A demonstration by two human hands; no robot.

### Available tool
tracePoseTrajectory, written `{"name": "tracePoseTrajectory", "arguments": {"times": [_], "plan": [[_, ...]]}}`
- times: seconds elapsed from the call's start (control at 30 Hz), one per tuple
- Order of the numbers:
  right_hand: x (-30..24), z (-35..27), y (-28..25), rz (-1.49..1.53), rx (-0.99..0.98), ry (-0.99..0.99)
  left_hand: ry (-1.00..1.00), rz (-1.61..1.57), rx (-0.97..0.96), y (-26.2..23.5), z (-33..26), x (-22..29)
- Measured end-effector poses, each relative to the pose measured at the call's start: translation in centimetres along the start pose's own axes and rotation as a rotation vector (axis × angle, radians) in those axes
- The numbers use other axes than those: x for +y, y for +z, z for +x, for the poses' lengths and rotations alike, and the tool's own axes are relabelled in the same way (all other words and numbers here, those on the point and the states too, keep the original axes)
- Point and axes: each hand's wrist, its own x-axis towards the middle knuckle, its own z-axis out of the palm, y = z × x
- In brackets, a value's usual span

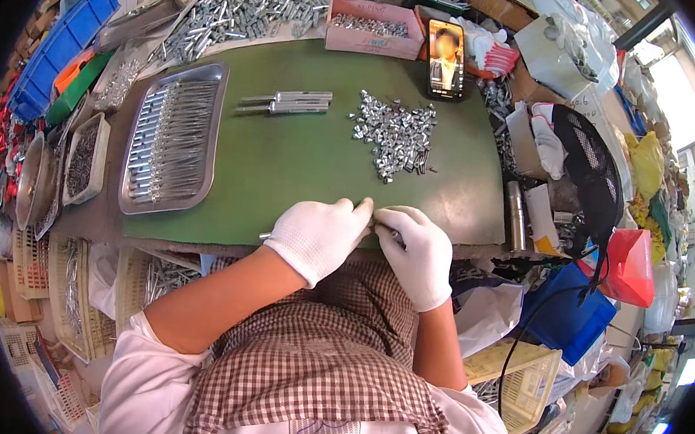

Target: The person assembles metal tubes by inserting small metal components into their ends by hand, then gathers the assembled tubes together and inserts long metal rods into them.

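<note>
Both my hands wear white knitted gloves and meet at the near edge of the green work mat (pixel 303 157). My left hand (pixel 322 233) is closed round a slim metal rod (pixel 264 236), whose end shows beyond the wrist side; the glove hides most of it. The fingers of my right hand (pixel 419 254) are pinched against the left fingertips, and a small metal fitting (pixel 397 237) shows between them. Beyond the hands lies a loose pile of small shiny metal fittings (pixel 393 135). Several metal rods with thinner ends (pixel 295 102) lie to its left.
A steel tray (pixel 208 177) at the left holds rows of slim metal rods. At the back are a pink box (pixel 372 43) of small parts, a heap of metal tubes (pixel 233 11) and an upright phone (pixel 445 62). A metal cylinder (pixel 516 217) and a black mesh fan (pixel 585 165) stand right.
</note>
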Motion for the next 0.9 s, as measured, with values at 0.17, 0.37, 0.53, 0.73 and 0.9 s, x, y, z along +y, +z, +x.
{"name": "tracePoseTrajectory", "arguments": {"times": [0.17, 0.37, 0.53, 0.73, 0.9], "plan": [[0.9, 0.4, 0.1, -0.032, -0.033, -0.027, -0.002, 0.001, -0.034, -0.3, 0.1, 0.0], [0.1, 1.4, -0.4, 0.006, -0.118, 0.081, 0.055, 0.092, 0.047, 0.0, -0.4, -0.7], [0.5, 1.3, -0.2, 0.068, -0.117, 0.114, 0.026, 0.101, 0.033, -0.4, -0.7, -0.6], [0.1, 1.2, -0.1, 0.080, -0.040, 0.129, 0.036, 0.080, -0.020, -0.6, -0.8, -0.5], [0.5, 1.9, -0.5, 0.105, -0.071, 0.110, 0.009, 0.050, -0.055, -1.1, -0.6, -0.2]]}}
